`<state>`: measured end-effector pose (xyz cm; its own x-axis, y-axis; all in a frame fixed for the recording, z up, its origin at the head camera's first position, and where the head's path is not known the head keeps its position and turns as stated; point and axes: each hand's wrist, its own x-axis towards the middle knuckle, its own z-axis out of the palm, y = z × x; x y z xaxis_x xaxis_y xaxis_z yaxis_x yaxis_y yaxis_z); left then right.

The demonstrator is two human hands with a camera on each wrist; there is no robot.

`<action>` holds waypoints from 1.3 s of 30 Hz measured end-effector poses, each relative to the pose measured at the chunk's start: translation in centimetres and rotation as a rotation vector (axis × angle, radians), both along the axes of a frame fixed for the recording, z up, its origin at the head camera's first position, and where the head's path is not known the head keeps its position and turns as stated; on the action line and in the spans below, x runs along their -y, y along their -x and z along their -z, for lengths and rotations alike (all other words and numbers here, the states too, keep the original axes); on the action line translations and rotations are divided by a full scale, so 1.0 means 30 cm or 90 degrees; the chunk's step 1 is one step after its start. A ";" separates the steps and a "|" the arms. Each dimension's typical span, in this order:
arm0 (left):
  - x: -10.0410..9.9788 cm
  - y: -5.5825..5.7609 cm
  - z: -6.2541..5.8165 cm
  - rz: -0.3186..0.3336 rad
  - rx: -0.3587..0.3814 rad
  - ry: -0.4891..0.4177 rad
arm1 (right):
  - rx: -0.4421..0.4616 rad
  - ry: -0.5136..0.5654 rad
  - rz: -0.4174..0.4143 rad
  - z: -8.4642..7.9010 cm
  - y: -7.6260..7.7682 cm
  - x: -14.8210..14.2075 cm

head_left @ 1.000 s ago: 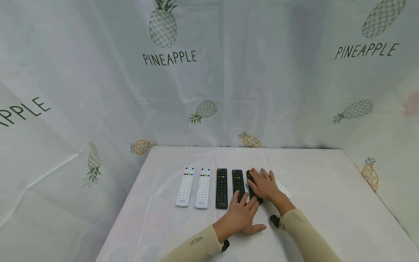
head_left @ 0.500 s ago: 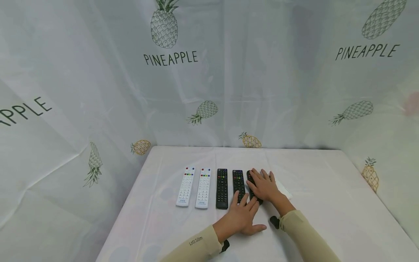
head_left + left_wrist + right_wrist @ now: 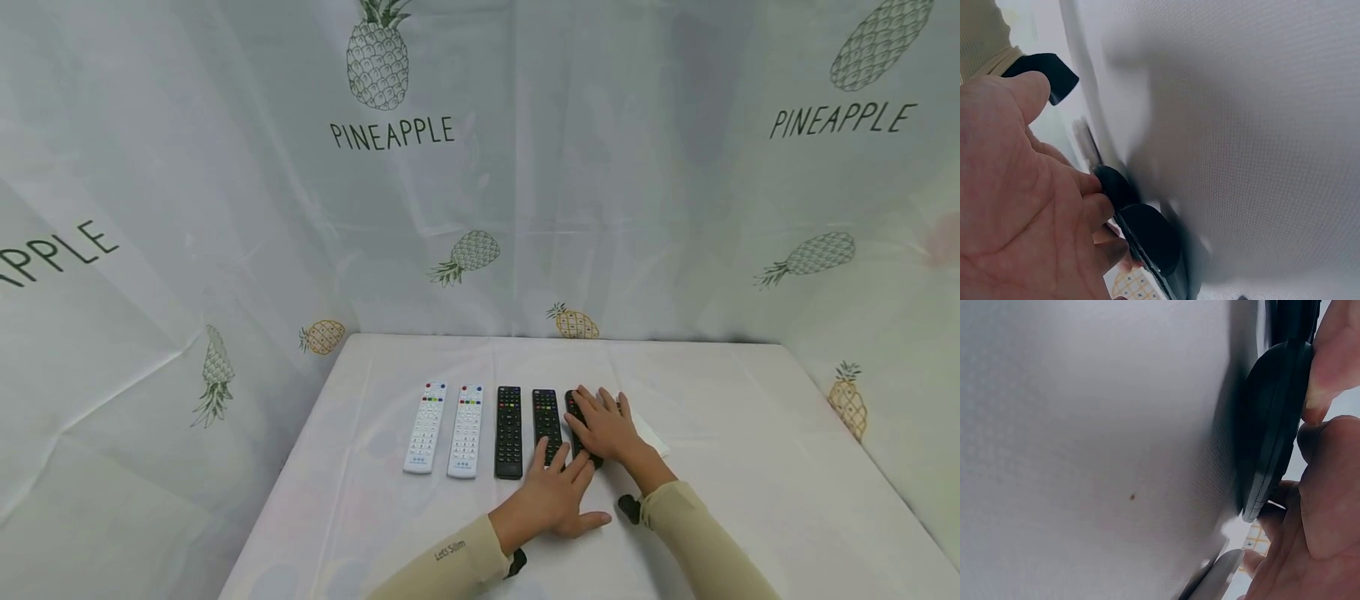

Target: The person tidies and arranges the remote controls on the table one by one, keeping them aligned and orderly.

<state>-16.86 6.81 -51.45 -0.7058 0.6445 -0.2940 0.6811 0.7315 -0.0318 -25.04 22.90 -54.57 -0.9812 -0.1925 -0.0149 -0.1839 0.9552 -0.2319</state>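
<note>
My right hand [image 3: 606,427] rests with spread fingers over the rightmost black remote control [image 3: 572,406], covering much of its keypad. My left hand [image 3: 553,498] is spread palm down, its fingertips at the near ends of that remote and of the black remote control [image 3: 547,412] to its left. In the left wrist view the fingers [image 3: 1099,209] touch the rounded ends of two black remotes [image 3: 1150,237]. The right wrist view has the thick edge of a black remote [image 3: 1266,431] with fingertips of both hands at its top face.
Left of the hands lie another black remote [image 3: 508,433] and two white remotes [image 3: 465,432], all in one row. A white flat object [image 3: 649,435] sits partly hidden beyond the right hand. A white cloth covers the table [image 3: 750,433]; a pineapple-print curtain [image 3: 600,167] hangs behind.
</note>
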 end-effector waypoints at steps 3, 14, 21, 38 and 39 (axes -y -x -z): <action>-0.001 -0.002 -0.003 -0.003 0.001 -0.002 | -0.002 -0.001 0.000 -0.003 -0.001 -0.002; 0.007 -0.011 0.010 0.003 -0.012 -0.009 | 0.008 -0.009 0.008 0.016 0.000 0.002; 0.005 -0.012 0.014 0.007 -0.012 -0.016 | 0.004 -0.013 0.013 0.018 0.001 -0.005; 0.004 -0.021 0.028 0.018 -0.043 -0.051 | -0.005 0.005 0.013 0.004 0.001 0.007; 0.005 -0.022 0.026 0.018 -0.043 -0.053 | -0.004 0.007 0.014 0.007 0.003 0.007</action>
<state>-16.19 6.68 -52.24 -0.7031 0.6849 -0.1914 0.7002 0.7137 -0.0186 -25.14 22.70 -54.78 -0.9853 -0.1708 -0.0065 -0.1642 0.9566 -0.2409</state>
